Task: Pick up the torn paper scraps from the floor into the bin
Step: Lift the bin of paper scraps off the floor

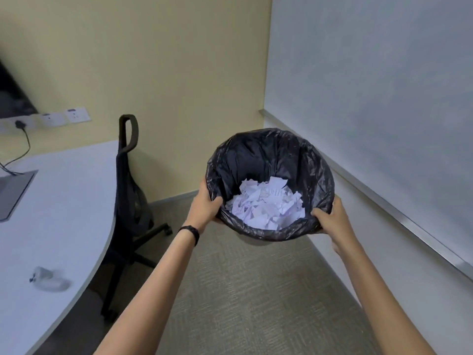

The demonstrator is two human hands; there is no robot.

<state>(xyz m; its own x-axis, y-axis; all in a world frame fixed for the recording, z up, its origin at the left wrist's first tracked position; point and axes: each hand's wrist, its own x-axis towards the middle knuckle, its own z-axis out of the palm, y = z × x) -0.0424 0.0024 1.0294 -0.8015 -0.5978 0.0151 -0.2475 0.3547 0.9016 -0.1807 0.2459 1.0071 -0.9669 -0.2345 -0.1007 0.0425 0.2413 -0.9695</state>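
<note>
Both hands are gripping the bin (268, 149) at its near rim: our left hand (206, 207) is curling round the left edge with the thumb hooked inside over the black liner (317, 175), and our right hand (332, 219) is doing the same on the right edge. We are holding the bin up off the floor, out in front of us and tilted toward the camera, so its mouth is facing us. The torn paper scraps (266, 203) are lying in a white heap at the bottom of the liner. We are seeing no scraps on the carpet (243, 290) that shows, so collection looks done, or nearly; the floor under the bin and behind us is hidden.

Step in hand, as we are judging it: carrying or setting the bin down. To do it well, we should be levelling the rim before moving so the light scraps are not sliding out the near side, keeping both thumbs pinning the liner so it is not slipping into the bin, and lowering it flat, clear of the office chair (133, 196) and desk (64, 213) on our left.
</note>
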